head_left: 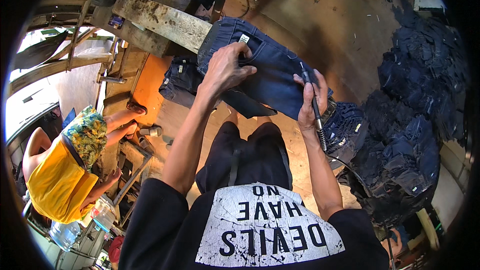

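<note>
Upper center, your left hand [227,68] rests on dark jeans [275,77], any pinch unclear; your right hand [306,114] grips a corded pen-like tool [314,104]. This pair looks unfinished; whether the heaped clothes [400,135] at right are done cannot be told.

Daylight is glaring through the left-hand opening [31,101], soft shadows are crossing the floor [320,25], and fisheye distortion is bending edges.
</note>
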`<control>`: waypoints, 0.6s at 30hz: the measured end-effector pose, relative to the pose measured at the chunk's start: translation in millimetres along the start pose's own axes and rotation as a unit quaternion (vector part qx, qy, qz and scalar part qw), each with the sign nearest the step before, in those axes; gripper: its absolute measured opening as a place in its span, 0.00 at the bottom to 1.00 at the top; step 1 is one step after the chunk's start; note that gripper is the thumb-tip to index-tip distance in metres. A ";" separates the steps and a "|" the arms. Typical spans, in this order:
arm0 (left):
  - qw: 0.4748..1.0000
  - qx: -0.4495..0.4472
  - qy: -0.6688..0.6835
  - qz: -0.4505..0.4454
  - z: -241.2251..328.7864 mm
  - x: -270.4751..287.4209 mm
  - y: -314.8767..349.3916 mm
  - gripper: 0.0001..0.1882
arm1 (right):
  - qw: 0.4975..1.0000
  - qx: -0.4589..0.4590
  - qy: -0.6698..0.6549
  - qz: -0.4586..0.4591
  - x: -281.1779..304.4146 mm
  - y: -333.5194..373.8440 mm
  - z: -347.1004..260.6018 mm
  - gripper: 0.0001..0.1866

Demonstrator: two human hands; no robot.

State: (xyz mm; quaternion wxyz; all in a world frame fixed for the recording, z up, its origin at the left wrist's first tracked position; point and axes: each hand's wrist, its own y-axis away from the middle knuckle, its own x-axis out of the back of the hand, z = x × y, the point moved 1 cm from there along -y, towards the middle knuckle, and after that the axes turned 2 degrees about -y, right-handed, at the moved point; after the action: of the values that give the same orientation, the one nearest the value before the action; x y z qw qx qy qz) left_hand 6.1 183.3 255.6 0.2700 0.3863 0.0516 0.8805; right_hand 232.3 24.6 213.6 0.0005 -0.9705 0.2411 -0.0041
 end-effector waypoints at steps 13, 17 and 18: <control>0.977 -0.050 0.196 0.067 -47.0 -18.4 8.0 0.38 | 0.934 0.300 0.121 -0.153 -77.6 -44.3 14.9 0.16; 0.966 -0.029 0.251 0.048 -52.4 -21.8 4.5 0.38 | 0.924 0.300 0.146 -0.185 -74.2 -43.8 17.7 0.17; 0.966 -0.011 0.256 0.040 -52.8 -22.3 3.9 0.39 | 0.923 0.296 0.154 -0.191 -74.5 -44.1 18.0 0.17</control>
State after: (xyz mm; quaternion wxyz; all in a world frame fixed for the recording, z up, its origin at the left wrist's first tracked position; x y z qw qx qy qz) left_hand -20.6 174.7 205.5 0.2170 0.1471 0.0935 0.9605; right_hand 187.3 98.3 195.1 0.2501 -0.9411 0.0364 -0.2248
